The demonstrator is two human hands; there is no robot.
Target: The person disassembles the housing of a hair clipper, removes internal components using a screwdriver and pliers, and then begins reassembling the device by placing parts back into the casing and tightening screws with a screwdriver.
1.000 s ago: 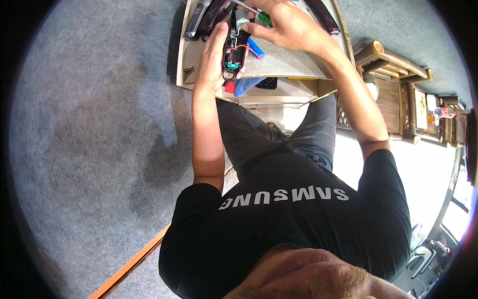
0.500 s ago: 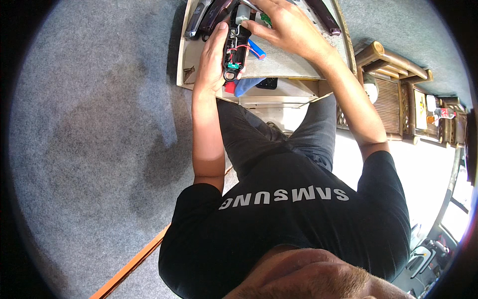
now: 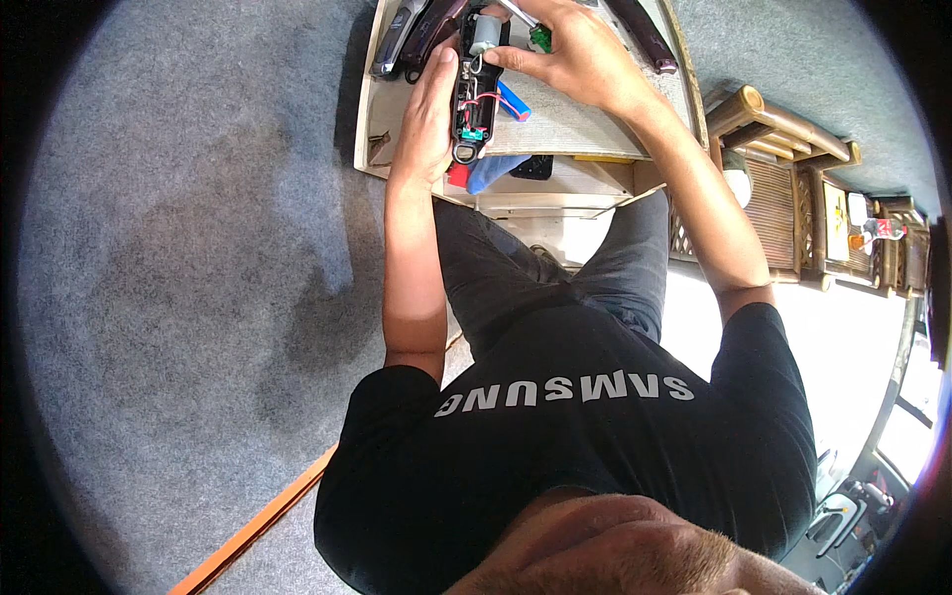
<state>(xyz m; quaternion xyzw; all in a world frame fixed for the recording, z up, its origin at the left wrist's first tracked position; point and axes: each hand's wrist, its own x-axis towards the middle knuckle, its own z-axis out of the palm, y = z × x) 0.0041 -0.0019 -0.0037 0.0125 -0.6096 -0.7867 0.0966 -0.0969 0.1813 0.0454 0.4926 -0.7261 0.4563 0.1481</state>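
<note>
An opened hair clipper lies in my left hand, whose fingers wrap its dark casing. Inside it a grey cylindrical motor, red and white wires and a small green circuit board are exposed. My right hand is closed around a screwdriver with a green handle, its metal shaft pointing up and left. The right thumb tip touches the wires just below the motor. A blue battery cell sits beside the casing on the right.
More clippers or casings crowd the table's far left, and a dark maroon casing lies at far right. Below the wooden tabletop, an open compartment holds a blue cloth and a black object. Bamboo furniture stands to the right.
The clipper has tilted slightly and shifted a little to the right. My right hand has turned slightly, so more of the screwdriver's shaft shows.
</note>
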